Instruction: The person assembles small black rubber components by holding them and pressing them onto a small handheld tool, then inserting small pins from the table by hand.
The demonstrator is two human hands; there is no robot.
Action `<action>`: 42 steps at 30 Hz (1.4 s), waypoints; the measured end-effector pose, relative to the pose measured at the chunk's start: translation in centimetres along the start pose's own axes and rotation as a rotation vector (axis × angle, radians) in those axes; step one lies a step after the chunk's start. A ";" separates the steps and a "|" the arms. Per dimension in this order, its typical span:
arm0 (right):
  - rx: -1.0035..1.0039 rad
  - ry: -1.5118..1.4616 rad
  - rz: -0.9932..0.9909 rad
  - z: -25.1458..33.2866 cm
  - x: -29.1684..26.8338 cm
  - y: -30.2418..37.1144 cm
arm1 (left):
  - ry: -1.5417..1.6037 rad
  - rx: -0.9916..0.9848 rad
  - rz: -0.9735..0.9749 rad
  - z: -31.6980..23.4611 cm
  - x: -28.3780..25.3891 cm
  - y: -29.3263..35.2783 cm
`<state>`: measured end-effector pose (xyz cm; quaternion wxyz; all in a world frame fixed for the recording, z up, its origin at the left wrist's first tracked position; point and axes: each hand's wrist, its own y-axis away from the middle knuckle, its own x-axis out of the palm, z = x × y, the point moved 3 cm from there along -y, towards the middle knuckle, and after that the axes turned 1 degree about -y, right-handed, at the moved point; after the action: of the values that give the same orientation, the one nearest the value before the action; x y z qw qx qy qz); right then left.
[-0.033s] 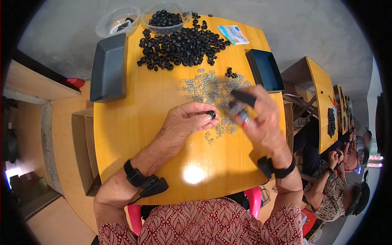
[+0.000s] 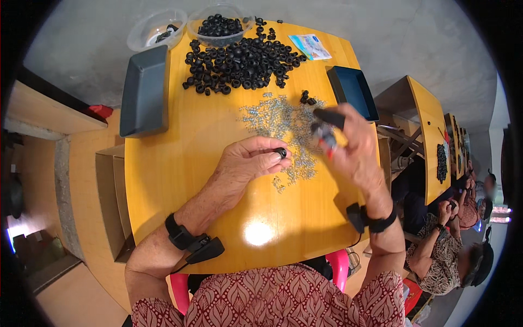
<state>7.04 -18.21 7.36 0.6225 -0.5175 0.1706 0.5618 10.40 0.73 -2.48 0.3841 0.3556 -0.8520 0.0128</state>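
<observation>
Pinched between the thumb and fingers of my left hand (image 2: 248, 158) is a small round black plastic part (image 2: 280, 152), held over the middle of the table. My right hand (image 2: 357, 147) grips a blurred hand tool (image 2: 326, 133) with black, grey and red parts; its exact kind cannot be made out. The tool is raised to the right of the black part, apart from it. Beneath and behind both hands lie many small shiny metal pieces, perhaps screws (image 2: 272, 117). A few black parts (image 2: 308, 98) sit at the far edge of this scatter.
A large heap of black parts (image 2: 239, 62) covers the table's far side, near two clear plastic bowls (image 2: 218, 41). Grey trays stand at the left (image 2: 144, 92) and right (image 2: 354, 92) edges. A white-blue packet (image 2: 310, 47) lies far right. Other people sit farther right.
My right hand and the tool have shifted slightly up and away to the right. My left hand keeps its place with the black part.
</observation>
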 end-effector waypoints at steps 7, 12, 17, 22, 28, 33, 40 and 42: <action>0.255 0.283 0.171 -8.1 1.1 -3.8 | -0.011 -0.008 -0.022 -0.3 0.2 -0.2; 0.418 0.338 0.311 -8.1 3.6 -6.2 | 0.007 0.003 -0.018 -0.2 -0.1 -0.2; 0.408 0.383 0.334 -9.3 4.6 -6.1 | 0.011 -0.012 -0.024 -0.3 0.2 -0.2; 0.265 0.241 0.144 -5.6 2.5 -4.8 | 0.027 0.008 -0.025 0.1 -0.2 -0.3; 0.164 0.099 0.153 -0.2 -0.7 2.0 | 0.030 0.007 -0.041 -0.2 -0.2 -0.5; 0.280 0.091 0.302 -0.2 -0.8 6.8 | 0.019 0.025 -0.044 -0.6 -0.1 -0.5; 0.354 0.147 0.291 -1.3 -1.0 8.8 | 0.010 0.035 -0.055 -0.7 0.1 -0.3; 0.396 0.198 0.376 -1.2 -1.1 8.7 | 0.011 0.032 -0.057 -0.7 0.1 -0.3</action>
<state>-0.48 -21.24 3.82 0.5766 -0.3976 0.4297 0.5699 10.93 0.63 -1.99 0.3831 0.3860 -0.8390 0.0171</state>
